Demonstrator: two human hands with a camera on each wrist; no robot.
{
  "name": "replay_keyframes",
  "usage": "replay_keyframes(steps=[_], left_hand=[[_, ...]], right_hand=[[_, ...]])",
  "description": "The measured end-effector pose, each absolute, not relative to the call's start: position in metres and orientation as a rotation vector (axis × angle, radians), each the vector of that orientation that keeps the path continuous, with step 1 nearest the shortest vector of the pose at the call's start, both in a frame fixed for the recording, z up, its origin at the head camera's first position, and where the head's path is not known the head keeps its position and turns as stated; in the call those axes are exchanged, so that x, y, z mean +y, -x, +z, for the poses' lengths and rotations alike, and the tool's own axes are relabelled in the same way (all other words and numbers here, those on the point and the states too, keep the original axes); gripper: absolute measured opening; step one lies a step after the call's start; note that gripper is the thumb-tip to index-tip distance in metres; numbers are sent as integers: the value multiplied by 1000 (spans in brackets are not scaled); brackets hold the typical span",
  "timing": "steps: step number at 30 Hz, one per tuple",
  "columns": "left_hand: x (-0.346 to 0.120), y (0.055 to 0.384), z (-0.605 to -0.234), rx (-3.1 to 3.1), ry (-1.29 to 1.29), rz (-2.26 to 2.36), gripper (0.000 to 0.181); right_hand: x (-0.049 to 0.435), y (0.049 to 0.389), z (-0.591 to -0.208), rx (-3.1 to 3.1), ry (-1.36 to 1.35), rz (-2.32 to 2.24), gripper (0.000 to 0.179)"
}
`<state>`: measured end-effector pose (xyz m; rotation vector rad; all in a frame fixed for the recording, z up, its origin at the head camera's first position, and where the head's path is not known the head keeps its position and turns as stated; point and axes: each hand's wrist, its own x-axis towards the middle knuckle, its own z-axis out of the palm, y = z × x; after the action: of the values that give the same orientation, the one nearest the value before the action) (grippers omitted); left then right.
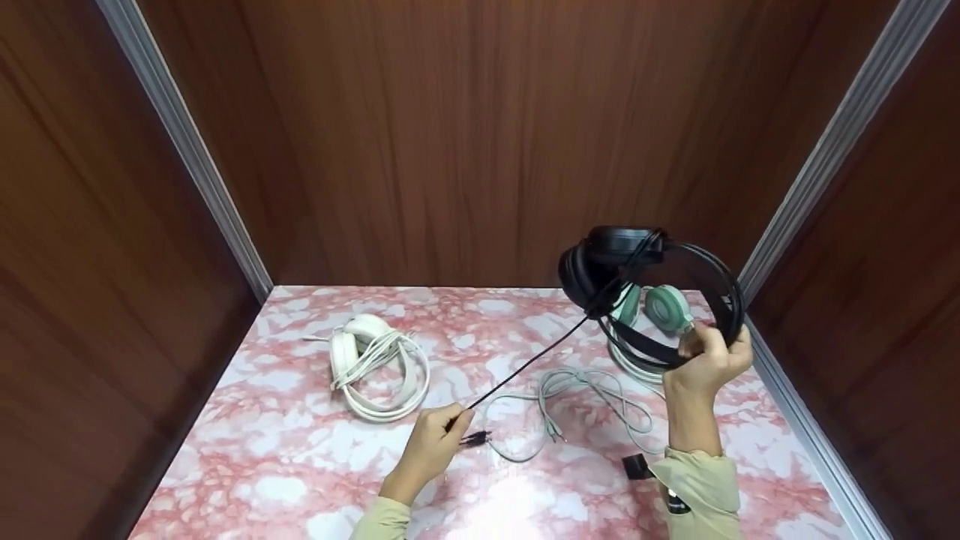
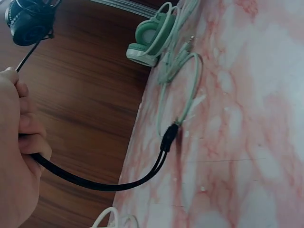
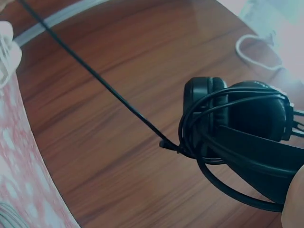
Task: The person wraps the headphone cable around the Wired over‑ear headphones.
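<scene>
Black over-ear headphones (image 1: pixel 626 247) are held up above the table by my right hand (image 1: pixel 709 356), which grips the headband. Their black cable (image 1: pixel 529 361) runs taut down to my left hand (image 1: pixel 436 439), whose fingers curl round it. Past the left hand the cable's end, with black plugs (image 2: pixel 169 137), hangs out free. In the right wrist view, several turns of cable (image 3: pixel 190 123) wrap the ear cups. Behind the raised headphones lie green and white headphones (image 1: pixel 666 307), partly hidden. The right hand shows only at the edge of its wrist view.
White headphones (image 1: pixel 367 367) with their cable bundled lie at the left of the marbled table (image 1: pixel 277 450). A pale green cable (image 1: pixel 577 379) lies in loops at the middle right. Brown wood-grain panels (image 1: pixel 465 150) with grey metal corner strips enclose the back and sides.
</scene>
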<state>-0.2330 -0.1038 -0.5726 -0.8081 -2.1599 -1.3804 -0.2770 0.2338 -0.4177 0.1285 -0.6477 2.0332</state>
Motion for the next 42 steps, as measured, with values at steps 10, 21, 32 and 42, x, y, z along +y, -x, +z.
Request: replay_keyframes(steps=[10,21,32,42], left_hand=[[-118,227,-540,-2348,762,-1185,15],[-123,205,-509,-2590,714,-896,16],[-136,197,-516,-2663,720,-981,43],[-134,189,-458,-2429,897,-892,24]], right_hand=[[249,278,-422,-641,-28,1967,19],[249,282,-440,-776,37,1918,14],[251,284,-451,-890,75,1837,22],[248,281,-442,-1459,68,1667,17]])
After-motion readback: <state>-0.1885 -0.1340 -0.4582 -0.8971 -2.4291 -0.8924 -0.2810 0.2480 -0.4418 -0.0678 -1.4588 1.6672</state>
